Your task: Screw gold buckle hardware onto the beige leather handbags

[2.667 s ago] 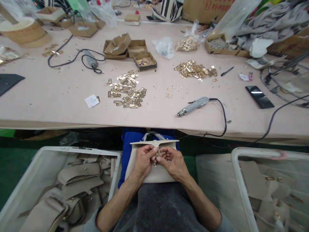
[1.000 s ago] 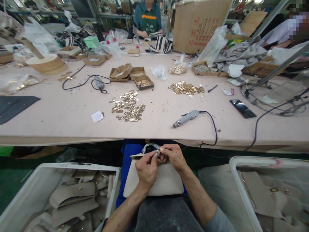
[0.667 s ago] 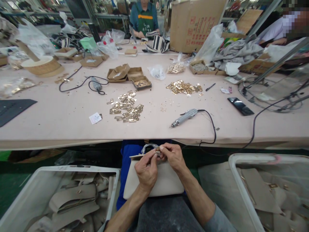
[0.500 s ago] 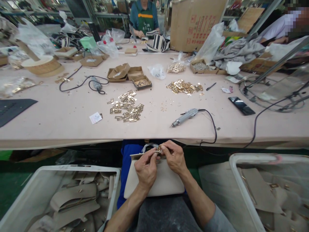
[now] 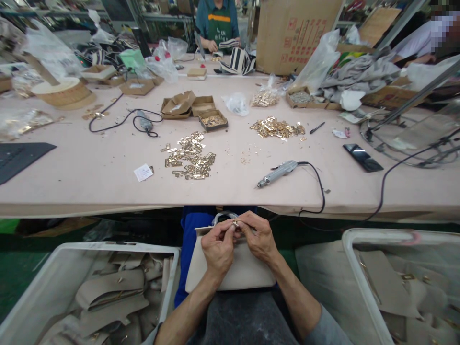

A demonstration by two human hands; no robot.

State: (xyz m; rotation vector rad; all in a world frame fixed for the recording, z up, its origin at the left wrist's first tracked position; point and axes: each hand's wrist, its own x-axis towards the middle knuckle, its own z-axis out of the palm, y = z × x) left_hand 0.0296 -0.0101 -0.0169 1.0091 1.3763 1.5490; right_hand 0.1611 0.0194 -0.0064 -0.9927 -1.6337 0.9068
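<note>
A beige handbag [image 5: 247,275] rests on my lap, with a clear plastic-wrapped handle [image 5: 223,217] at its top edge. My left hand [image 5: 218,247] and my right hand [image 5: 259,238] meet over that edge. Between their pinched fingertips shows a small gold metal fitting [image 5: 235,223], largely covered by the fingers. Whether it is joined to the bag cannot be seen. On the table beyond lie a grey electric screwdriver [image 5: 278,173], a pile of gold rectangular plates [image 5: 194,158] and a pile of gold clasp parts [image 5: 276,127].
White bins of beige bags flank me, the left bin [image 5: 118,247] and the right bin [image 5: 347,258]. A phone [image 5: 362,157], a pen [image 5: 317,127], a small box of gold parts [image 5: 213,125] and a second screwdriver [image 5: 144,122] lie on the table [image 5: 89,184]. A co-worker [image 5: 217,24] sits opposite.
My right fingers have closed in nearer my left fingertips, covering more of the gold fitting. The view has shifted slightly. The co-worker's hands have moved a little over the striped piece.
</note>
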